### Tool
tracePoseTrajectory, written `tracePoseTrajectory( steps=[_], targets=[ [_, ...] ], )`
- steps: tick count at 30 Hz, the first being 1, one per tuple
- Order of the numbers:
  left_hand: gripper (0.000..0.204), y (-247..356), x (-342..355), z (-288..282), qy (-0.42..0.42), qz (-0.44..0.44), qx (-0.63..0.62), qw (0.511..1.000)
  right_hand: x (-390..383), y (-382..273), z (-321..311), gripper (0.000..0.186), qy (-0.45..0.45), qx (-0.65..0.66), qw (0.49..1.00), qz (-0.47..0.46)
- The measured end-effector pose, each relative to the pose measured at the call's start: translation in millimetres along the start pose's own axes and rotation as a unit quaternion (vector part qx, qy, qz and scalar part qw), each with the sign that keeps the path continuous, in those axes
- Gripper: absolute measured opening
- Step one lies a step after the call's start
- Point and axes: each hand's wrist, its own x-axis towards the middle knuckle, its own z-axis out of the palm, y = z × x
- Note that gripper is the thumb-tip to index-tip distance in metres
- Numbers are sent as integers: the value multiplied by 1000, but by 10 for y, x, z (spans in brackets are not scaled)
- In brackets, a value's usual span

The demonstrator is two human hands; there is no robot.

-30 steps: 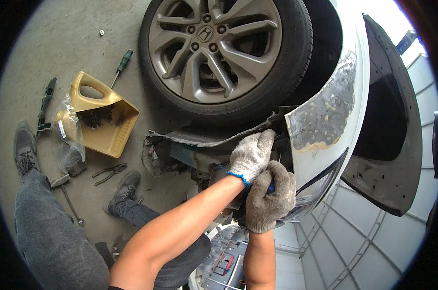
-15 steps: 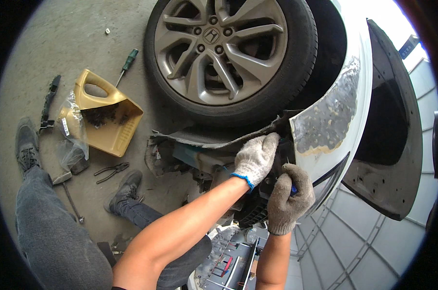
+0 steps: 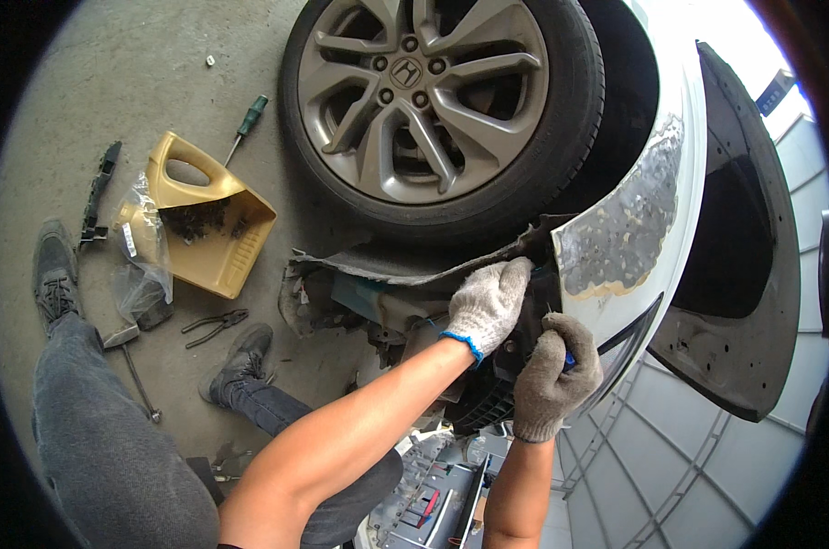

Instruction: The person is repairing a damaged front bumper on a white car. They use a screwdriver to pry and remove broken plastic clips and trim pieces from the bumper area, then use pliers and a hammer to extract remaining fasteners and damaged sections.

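Black lace-up shoe (image 3: 55, 274) at far left on the concrete floor (image 3: 85, 119), dark denim leg (image 3: 103, 430) running down from it. Black slotted bracket (image 3: 98, 197) lies just above the shoe. Hammer (image 3: 139, 380) sits right of the leg, head up near the shin, handle slanting down and right. Clear plastic bag (image 3: 142, 242) drapes over the left side of a gold plastic jug (image 3: 240, 247), which lies cut open with dark bits inside, too small to identify. Small white scrap (image 3: 210, 61) above. Pliers (image 3: 215, 328) below the jug, handles spread to the left. Green-handled screwdriver (image 3: 252, 117) angles off the jug's top right, shaft toward the jug. Second shoe (image 3: 240, 364) below the pliers. Alloy wheel (image 3: 420, 99) with five lug nuts fills top centre; torn-edged wheel-arch liner (image 3: 414, 263) runs along under the tyre. Left hand (image 3: 492, 306), white knit glove with blue cuff, is at the liner's right end by the dark gap in the bodywork: fingers drawn in, tips hidden, can't tell what they grip. Right hand (image 3: 556, 375), grey-brown glove, is lower and just right, apart from the left, fingers curled tight round a blue-handled tool (image 3: 570, 360); mostly covered, can't call the type. White car body (image 3: 692, 137) next, with a sanded bare-metal patch (image 3: 623, 229) right beside the liner's end, lamp (image 3: 618, 355) under it. Pale panelled wall (image 3: 698, 467) behind, dark raised body panel (image 3: 764, 343) at far right.
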Motion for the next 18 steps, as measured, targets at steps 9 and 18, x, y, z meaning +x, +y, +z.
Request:
tracePoseTrajectory(
  steps=[9, 18],
  targets=[
    [42, -45, -15, -14, -33, -6, 3, 999, 39, 46, -41, 15, -14, 5, 1000, -27],
    [43, 99, 42, -49, -55, -50, 24, 997, -1, 119, -9, 15, -4, 28, 999, -30]
  ],
)
